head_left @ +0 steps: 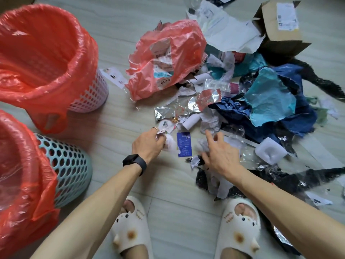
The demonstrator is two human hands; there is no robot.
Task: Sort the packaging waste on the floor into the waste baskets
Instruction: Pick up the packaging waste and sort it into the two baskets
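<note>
Fingers [209, 135] on my right hand [220, 155] spread empty just right of the blue card [183, 144], which lies lengthwise toward me; my left hand [149, 143] pinches scraps [161, 131].

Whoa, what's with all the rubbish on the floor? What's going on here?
A person is sorting a pile of packaging waste spread over the floor. Their left hand grips a few small paper scraps. The right hand reaches with spread fingers over a crumpled white scrap beside a blue card. A pale pink basket and a teal basket, both lined with red bags, stand at the left. Most of the pile is not yet sorted.
</note>
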